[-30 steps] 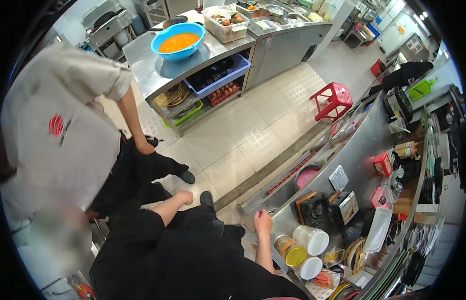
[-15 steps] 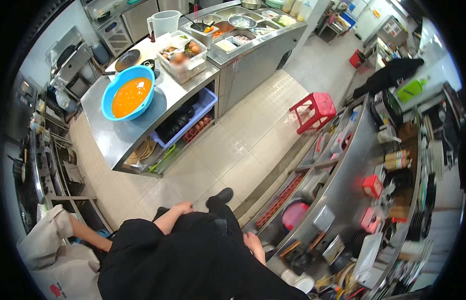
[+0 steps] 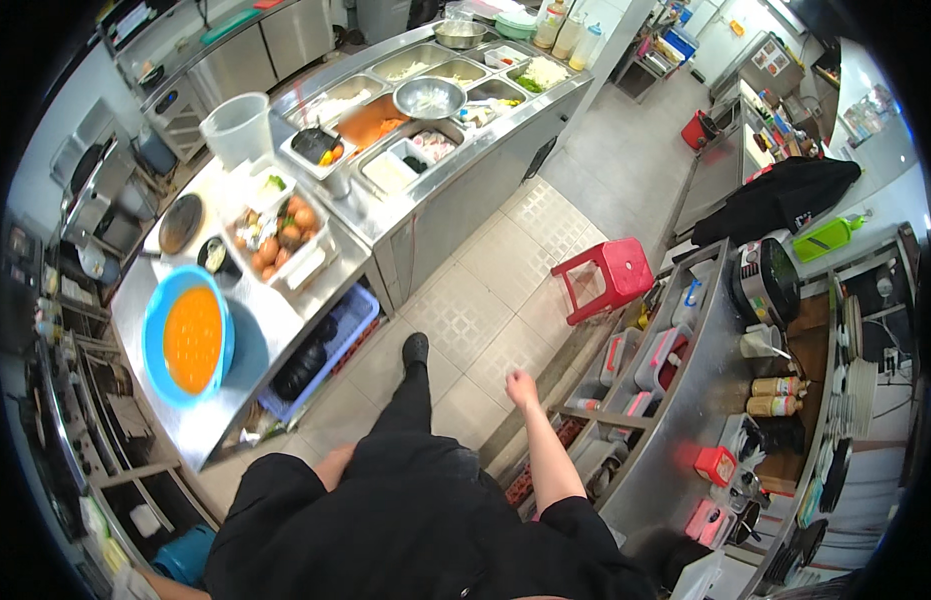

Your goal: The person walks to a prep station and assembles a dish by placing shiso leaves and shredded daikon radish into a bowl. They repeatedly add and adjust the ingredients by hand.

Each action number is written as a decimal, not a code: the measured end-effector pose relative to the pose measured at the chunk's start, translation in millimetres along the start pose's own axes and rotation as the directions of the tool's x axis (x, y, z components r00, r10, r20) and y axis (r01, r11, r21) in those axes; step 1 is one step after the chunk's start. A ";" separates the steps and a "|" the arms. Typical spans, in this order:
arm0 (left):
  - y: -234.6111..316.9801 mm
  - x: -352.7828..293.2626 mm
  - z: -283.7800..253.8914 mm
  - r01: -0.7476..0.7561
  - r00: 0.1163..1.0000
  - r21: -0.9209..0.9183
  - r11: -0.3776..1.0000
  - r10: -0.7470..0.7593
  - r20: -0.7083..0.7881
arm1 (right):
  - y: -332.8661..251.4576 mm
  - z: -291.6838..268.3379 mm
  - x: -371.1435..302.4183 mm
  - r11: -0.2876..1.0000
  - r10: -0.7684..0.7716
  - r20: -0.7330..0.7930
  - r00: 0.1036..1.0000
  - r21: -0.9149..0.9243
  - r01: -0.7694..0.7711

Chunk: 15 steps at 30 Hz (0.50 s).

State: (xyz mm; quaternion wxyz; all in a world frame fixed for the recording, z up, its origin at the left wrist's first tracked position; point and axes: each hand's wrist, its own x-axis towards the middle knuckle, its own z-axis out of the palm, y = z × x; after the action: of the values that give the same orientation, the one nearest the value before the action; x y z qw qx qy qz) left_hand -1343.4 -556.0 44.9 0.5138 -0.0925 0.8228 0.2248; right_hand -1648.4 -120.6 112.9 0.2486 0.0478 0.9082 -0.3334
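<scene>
My right hand (image 3: 520, 388) swings out in front over the tiled floor, with loosely curled fingers and no object visible in it. The red plastic stool (image 3: 617, 276) stands beyond it, apart from the hand. Only a bit of my left hand (image 3: 334, 466) shows beside my dark clothing, and its fingers are hidden. Ahead on the left, a blue basin (image 3: 227, 345) of orange liquid stands on the steel counter (image 3: 262, 338). Beside the basin is a clear plastic container (image 3: 323, 250) with eggs and eggshells. Neither hand touches these things.
A prep counter with food pans (image 3: 370, 176) runs along the far side. A steel shelf counter (image 3: 675, 440) with tubs and utensils lines my right. A blue crate (image 3: 360, 318) sits under the left counter. Another person's forearm (image 3: 175, 588) shows at the lower left.
I have stepped forward, so the counters and stool sit nearer. My right hand has swung forward from my side, while my left has drawn back. The other person has mostly left the view.
</scene>
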 end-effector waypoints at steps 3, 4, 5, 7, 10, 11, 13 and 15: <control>39.4 16.8 -72.4 0.053 0.977 -0.024 0.998 -0.047 0.208 | 100.0 35.9 6.5 0.959 0.093 0.146 0.985 -0.277 -0.049; 49.5 29.3 -104.7 0.059 0.964 -0.008 0.998 -0.054 0.261 | 139.4 46.2 -3.0 0.974 0.151 0.297 0.943 -0.206 -0.092; 57.5 47.2 -143.4 0.065 0.953 0.005 0.998 -0.064 0.296 | 143.5 32.5 -11.5 0.927 0.368 0.488 0.792 -0.260 -0.271; 64.2 58.0 -243.1 0.119 0.943 0.095 0.988 -0.143 0.301 | 120.2 36.9 -23.0 0.901 0.415 0.549 0.726 -0.135 -0.413; 140.8 128.7 -336.6 0.046 0.908 0.233 0.971 -0.138 0.397 | 144.5 29.9 -71.4 0.823 0.521 0.580 0.626 -0.149 -0.548; 171.3 150.3 -370.9 0.056 0.907 0.268 0.962 -0.161 0.388 | 154.3 39.5 -69.8 0.686 0.599 0.580 0.552 -0.015 -0.728; 241.4 210.6 -402.8 0.092 0.901 0.250 0.964 -0.188 0.390 | 199.3 49.2 -93.6 0.334 0.690 0.632 0.353 0.155 -0.930; 315.2 274.2 -468.3 0.003 0.960 0.142 0.990 -0.042 0.278 | 189.2 40.0 -63.0 0.210 0.683 0.658 0.319 0.241 -0.948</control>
State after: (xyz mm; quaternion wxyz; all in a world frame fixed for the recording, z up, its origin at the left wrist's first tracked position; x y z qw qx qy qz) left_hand -1965.4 -474.3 62.1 0.6327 -0.0329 0.7545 0.1714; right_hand -1528.9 5.5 7.1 0.5439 0.5381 0.4967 -0.4098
